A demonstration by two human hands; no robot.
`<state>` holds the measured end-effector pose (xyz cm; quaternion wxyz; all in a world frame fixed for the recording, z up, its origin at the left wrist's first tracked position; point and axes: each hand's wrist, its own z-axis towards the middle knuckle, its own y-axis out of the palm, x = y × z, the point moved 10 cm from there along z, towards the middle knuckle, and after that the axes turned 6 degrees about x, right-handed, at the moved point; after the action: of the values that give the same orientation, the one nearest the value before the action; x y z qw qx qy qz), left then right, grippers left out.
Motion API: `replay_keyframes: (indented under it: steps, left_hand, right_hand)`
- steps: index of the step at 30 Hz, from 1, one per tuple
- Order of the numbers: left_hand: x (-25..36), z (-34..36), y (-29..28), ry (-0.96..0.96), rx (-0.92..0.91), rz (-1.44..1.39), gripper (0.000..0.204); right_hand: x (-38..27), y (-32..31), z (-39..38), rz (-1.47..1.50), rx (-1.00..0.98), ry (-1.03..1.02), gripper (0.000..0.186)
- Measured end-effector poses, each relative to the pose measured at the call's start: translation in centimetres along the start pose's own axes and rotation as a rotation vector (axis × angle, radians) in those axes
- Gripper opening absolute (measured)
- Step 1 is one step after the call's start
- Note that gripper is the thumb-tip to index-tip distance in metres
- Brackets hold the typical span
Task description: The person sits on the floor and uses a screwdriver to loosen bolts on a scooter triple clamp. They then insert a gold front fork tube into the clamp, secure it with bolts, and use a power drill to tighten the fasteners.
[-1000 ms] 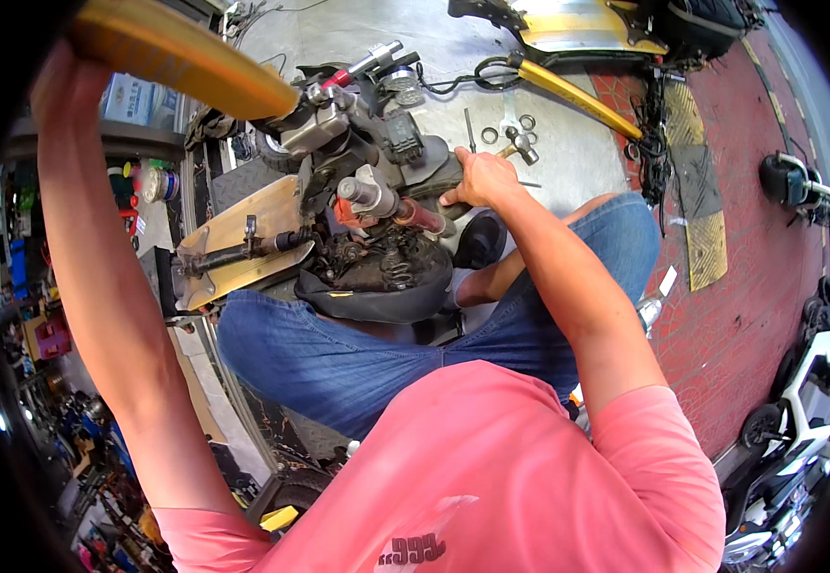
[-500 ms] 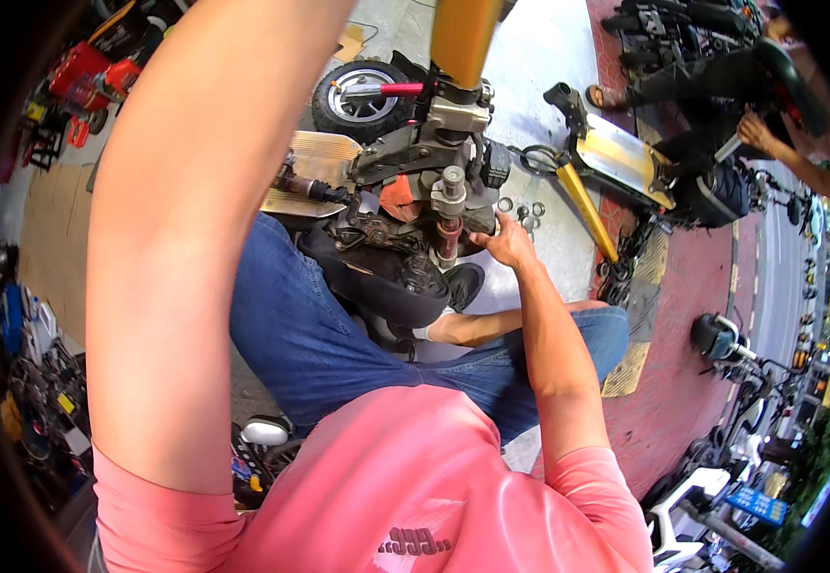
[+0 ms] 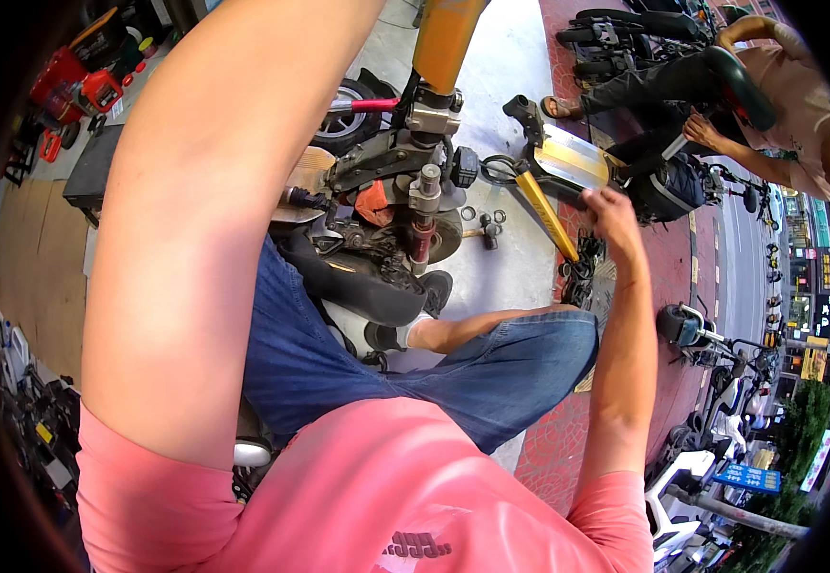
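My left arm [image 3: 205,220] reaches up past the top edge; its hand is out of view. My right hand [image 3: 614,222] is raised to the right, apart from the parts before me, with its fingers curled in; what it holds, if anything, is hidden. A partly dismantled scooter with a yellow stem [image 3: 448,48] stands between my legs. On it are a reddish shock absorber [image 3: 422,239] with a metal top and an orange-red piece [image 3: 373,203]. A hammer [image 3: 489,232] and several metal rings [image 3: 500,217] lie on the floor beside it.
A second scooter with a yellow deck [image 3: 568,158] lies ahead to the right, near a person holding a seat post [image 3: 675,146]. A wheel [image 3: 348,119] is beyond the stem. Red machines [image 3: 57,86] and a dark bench [image 3: 95,177] stand left. Parked scooters [image 3: 716,353] line the right.
My right hand has lifted away from beside the shock absorber, out to the right, and its fingers have curled in. The hammer now shows on the floor. The whole view has shifted right.
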<state>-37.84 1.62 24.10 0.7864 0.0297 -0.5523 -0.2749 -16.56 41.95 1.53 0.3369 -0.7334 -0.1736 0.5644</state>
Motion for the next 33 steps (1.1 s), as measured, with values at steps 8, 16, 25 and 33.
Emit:
replay_keyframes:
  steps: [8,16,25,33]
  left_hand:
    - [1.7,0.5,0.9,0.112,-0.075,-0.048,0.044]
    - [2.0,-2.6,2.2,-0.036,0.05,0.052,0.056]
    - [1.1,-1.6,0.5,-0.061,-0.03,0.002,0.055]
    - [0.1,0.0,-0.3,-0.109,-0.044,-0.044,0.059]
  right_hand:
    - [18.8,8.1,-7.9,-0.055,-0.15,0.171,0.019]
    - [36.0,19.4,-27.2,-0.012,-0.127,0.529,0.025]
    - [44.7,24.1,-40.6,0.175,-0.083,0.846,0.05]
    - [50.5,31.6,-43.8,0.083,-0.159,0.704,0.03]
